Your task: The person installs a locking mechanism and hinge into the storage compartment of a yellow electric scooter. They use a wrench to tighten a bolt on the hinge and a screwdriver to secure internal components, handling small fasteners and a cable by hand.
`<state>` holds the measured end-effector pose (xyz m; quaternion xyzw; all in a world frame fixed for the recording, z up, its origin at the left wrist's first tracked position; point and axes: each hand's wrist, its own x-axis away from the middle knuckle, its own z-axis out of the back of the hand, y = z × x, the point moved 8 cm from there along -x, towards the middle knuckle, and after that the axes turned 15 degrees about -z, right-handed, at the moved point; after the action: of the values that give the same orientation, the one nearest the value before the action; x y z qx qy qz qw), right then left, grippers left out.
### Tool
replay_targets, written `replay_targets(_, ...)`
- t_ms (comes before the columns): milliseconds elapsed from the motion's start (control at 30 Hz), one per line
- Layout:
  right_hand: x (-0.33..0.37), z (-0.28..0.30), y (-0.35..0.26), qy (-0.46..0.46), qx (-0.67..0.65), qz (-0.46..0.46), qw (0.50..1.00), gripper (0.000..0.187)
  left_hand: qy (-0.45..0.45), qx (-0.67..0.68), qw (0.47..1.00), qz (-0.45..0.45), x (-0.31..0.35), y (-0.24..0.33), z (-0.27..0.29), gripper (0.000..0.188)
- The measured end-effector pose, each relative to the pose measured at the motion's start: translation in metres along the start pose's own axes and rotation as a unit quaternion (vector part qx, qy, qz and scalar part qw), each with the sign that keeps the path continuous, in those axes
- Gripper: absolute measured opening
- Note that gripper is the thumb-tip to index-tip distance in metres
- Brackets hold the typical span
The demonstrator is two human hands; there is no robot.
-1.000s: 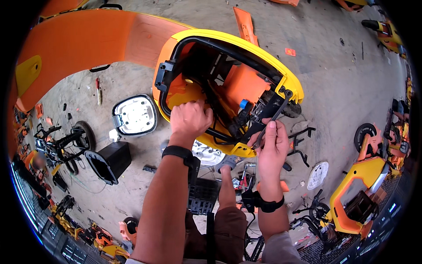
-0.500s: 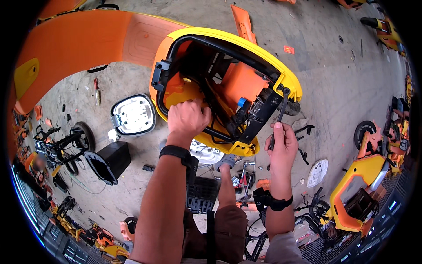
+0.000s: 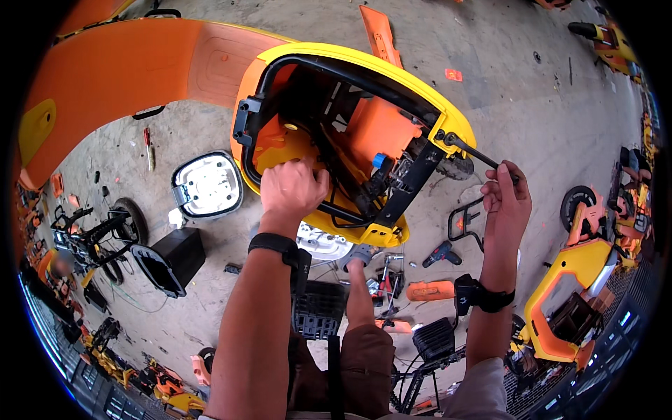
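Note:
The open seat end of a scooter body (image 3: pixel 453 115), yellow and orange, stands before me with a black tube frame (image 3: pixel 255 131) round its opening. My left hand (image 3: pixel 294 189) is closed over the frame's near-left side, its fingertips hidden inside. Between the fingers of my right hand (image 3: pixel 507 196) is the handle of a dark wrench (image 3: pixel 477 152). Its ring-shaped head sits at a bolt on the right corner of the frame, where a black crossbar (image 3: pixel 413 183) meets the yellow shell. Inside the opening are an orange panel (image 3: pixel 381 133), a blue cap (image 3: pixel 379 160) and dark cables.
A white-lined seat lid (image 3: pixel 208 183) and a black bin (image 3: pixel 175 259) lie on the floor at left, near a screwdriver (image 3: pixel 148 148). A power drill (image 3: pixel 442 255), a black bracket (image 3: pixel 463 222) and an orange part (image 3: pixel 430 290) lie at right. Partly stripped scooters (image 3: pixel 570 301) stand around.
My right hand has swung the wrench handle outward to the right and away from me, its head staying at the frame corner. My left hand keeps its place on the frame.

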<state>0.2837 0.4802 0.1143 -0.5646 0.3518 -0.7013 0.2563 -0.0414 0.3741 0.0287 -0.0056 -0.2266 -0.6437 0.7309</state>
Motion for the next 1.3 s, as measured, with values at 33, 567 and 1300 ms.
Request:
replay_targets(33,-0.005,-0.007,-0.007,-0.006,0.021,-0.014,1.0,0.029,0.002,0.0,1.0,0.001,0.0,0.0,0.0,0.029)
replay_targets(567,0.029,-0.05,-0.052,-0.031,0.135,0.133,0.981,0.02,-0.012,-0.01,1.0,0.005,0.001,-0.002,-0.001,0.028)
replay_targets(1300,0.036,-0.106,-0.054,-0.008,0.536,0.329,0.778,0.015,-0.013,-0.005,1.0,0.0,-0.001,0.001,0.002,0.031)
